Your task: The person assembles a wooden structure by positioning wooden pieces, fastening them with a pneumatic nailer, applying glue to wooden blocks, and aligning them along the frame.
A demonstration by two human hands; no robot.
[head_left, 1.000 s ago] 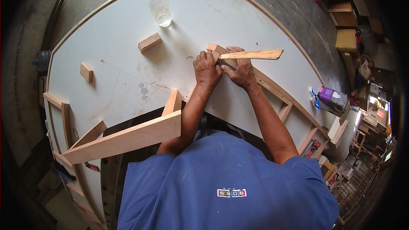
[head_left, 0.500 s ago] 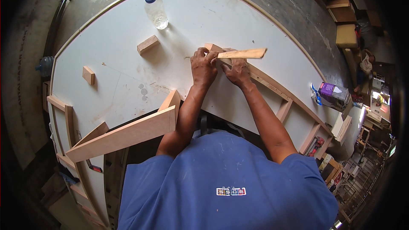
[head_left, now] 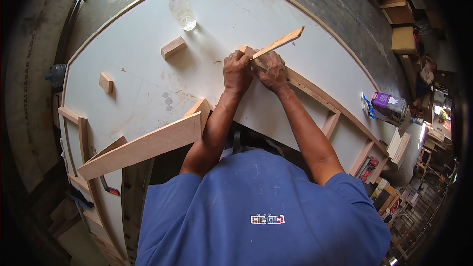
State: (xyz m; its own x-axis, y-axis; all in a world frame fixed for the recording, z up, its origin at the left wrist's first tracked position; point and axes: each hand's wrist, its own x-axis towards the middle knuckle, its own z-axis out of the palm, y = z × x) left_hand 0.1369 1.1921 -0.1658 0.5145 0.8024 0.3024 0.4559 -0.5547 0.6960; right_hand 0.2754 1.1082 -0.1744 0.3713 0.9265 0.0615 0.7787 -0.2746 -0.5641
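Both hands are close together at the near end of a curved wooden frame (head_left: pixel 315 93) on a large white board (head_left: pixel 221 17). My left hand (head_left: pixel 238 73) is closed, its curled fingers at the lower end of a flat wooden stick (head_left: pixel 280 43). That stick slants up to the right, past the top of my right hand. My right hand (head_left: pixel 272 73) has its fingers bent around the frame's end, with the thumb toward my left hand. A pale wood block end (head_left: pixel 245 49) shows just beyond the fingers. The fingertips and the exact contact are partly hidden.
A clear bottle with blue cap (head_left: pixel 182 12) and two wood blocks (head_left: pixel 173 48) stand on the board. An angled wooden frame piece (head_left: pixel 148 143) lies near my left arm. A purple-labelled container (head_left: pixel 387 103) sits at right, with a red power tool (head_left: pixel 369 167) nearer me.
The wooden stick has swung from nearly level to a steeper upward slant. My right hand has shifted slightly, and my fingers have curled closer to the frame's end.
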